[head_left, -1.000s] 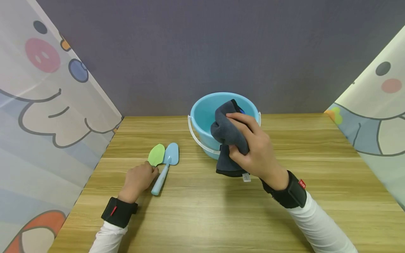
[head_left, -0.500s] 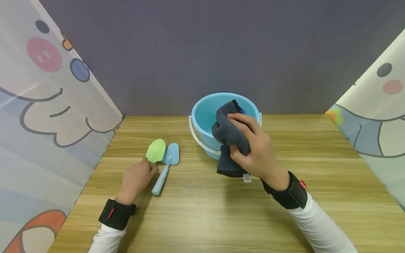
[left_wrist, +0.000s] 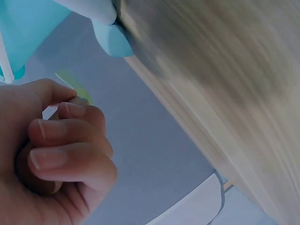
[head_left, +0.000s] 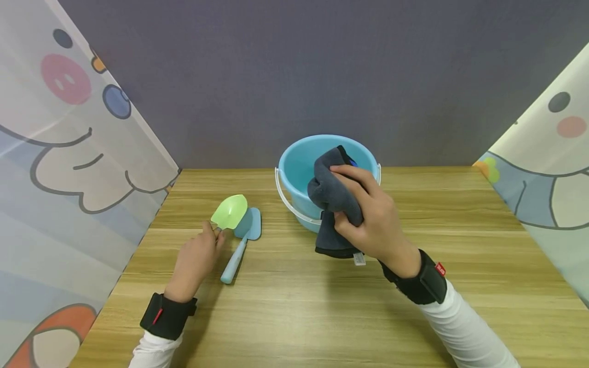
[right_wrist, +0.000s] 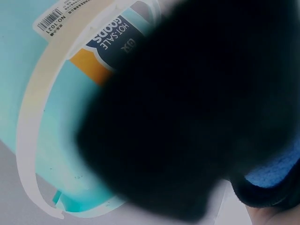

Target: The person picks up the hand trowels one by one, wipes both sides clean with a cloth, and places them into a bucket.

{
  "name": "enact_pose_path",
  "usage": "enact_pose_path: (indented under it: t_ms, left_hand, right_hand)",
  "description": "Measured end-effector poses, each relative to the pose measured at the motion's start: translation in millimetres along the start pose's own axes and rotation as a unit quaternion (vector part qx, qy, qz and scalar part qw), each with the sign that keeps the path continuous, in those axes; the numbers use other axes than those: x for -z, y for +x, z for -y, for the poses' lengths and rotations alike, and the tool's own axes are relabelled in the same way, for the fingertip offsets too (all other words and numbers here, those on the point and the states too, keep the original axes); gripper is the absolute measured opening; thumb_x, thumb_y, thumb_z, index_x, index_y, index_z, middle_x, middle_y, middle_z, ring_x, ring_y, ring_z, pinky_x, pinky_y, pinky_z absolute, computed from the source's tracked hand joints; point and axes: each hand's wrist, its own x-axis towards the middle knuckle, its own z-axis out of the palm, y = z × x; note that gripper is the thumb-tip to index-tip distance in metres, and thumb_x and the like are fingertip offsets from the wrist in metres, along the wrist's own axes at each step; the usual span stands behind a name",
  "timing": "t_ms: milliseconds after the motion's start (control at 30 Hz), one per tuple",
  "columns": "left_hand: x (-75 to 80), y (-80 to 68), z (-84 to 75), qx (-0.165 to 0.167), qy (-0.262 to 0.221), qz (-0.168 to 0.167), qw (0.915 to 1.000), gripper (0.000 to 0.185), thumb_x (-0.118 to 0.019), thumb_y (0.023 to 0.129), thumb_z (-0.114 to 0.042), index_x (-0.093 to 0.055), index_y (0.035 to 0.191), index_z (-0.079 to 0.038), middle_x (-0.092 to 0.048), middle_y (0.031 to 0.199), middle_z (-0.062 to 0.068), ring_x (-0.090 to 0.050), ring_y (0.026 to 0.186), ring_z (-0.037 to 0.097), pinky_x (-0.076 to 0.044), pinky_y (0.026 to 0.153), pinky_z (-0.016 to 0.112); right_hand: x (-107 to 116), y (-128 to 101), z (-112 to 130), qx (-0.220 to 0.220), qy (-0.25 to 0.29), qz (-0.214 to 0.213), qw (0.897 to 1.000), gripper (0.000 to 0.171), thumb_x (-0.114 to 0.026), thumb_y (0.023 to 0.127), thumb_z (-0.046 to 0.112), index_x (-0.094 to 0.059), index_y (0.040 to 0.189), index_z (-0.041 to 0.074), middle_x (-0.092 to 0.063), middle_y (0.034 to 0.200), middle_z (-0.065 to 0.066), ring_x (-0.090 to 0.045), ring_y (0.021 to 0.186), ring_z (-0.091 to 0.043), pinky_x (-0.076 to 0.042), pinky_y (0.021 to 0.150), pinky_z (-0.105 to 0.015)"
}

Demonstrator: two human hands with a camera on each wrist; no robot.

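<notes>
My left hand [head_left: 197, 257] grips the handle of a green toy shovel [head_left: 229, 212], whose blade is tilted up off the wooden table [head_left: 294, 306]. In the left wrist view the fingers [left_wrist: 65, 140] are curled, and a green sliver of the shovel [left_wrist: 75, 86] shows beside them. A light blue toy shovel [head_left: 241, 240] lies flat beside it. My right hand [head_left: 368, 214] grips a dark grey cloth [head_left: 333, 199] against the near rim of a light blue bucket [head_left: 299, 163]. The cloth [right_wrist: 206, 108] fills most of the right wrist view, in front of the bucket [right_wrist: 42, 140].
The bucket has a white wire handle [head_left: 286, 200] hanging down its left side. Cartoon-printed panels stand at the left [head_left: 69, 153] and the right [head_left: 547, 168]. A grey wall [head_left: 294, 76] closes the back.
My left hand has lifted the green shovel's blade off the table and tipped it up and back. The right hand and the cloth have stayed at the bucket.
</notes>
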Motion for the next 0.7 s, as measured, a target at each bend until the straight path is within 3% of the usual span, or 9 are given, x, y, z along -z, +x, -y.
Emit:
enact_pose_path:
  t_ms: [267, 467, 700]
  left_hand:
    - [8.4, 0.0, -4.3, -0.018, -0.011, -0.055, 0.9983, 0.023, -0.055, 0.104, -0.014, -0.042, 0.094, 0.003, -0.03, 0.049, -0.002, -0.031, 0.035, 0.012, -0.022, 0.035, 0.024]
    - [20.2, 1.6, -12.7, -0.009, -0.02, -0.067, 0.9975, 0.023, -0.054, 0.105, -0.017, -0.044, 0.1, 0.003, -0.033, 0.052, -0.001, -0.034, 0.037, 0.013, -0.024, 0.036, 0.024]
    - [28.7, 3.0, -21.2, -0.023, -0.019, -0.101, 0.9945, 0.022, -0.058, 0.103, -0.016, -0.047, 0.101, 0.003, -0.031, 0.05, -0.002, -0.031, 0.035, 0.01, -0.023, 0.036, 0.023]
  right_hand:
    - [0.5, -0.1, 0.8, -0.001, 0.002, 0.002, 1.0, 0.052, -0.057, 0.08, 0.017, -0.066, 0.13, 0.003, -0.062, 0.134, -0.019, -0.064, 0.111, -0.032, -0.044, 0.1, -0.022]
    - [0.4, 0.3, 0.8, 0.001, 0.002, 0.007, 1.0, 0.052, -0.058, 0.08, 0.016, -0.066, 0.129, 0.002, -0.062, 0.134, -0.019, -0.064, 0.112, -0.031, -0.043, 0.102, -0.021]
    - [-0.4, 0.3, 1.0, 0.003, 0.001, 0.008, 1.0, 0.051, -0.058, 0.08, 0.017, -0.066, 0.129, 0.003, -0.062, 0.135, -0.018, -0.065, 0.111, -0.03, -0.044, 0.1, -0.021]
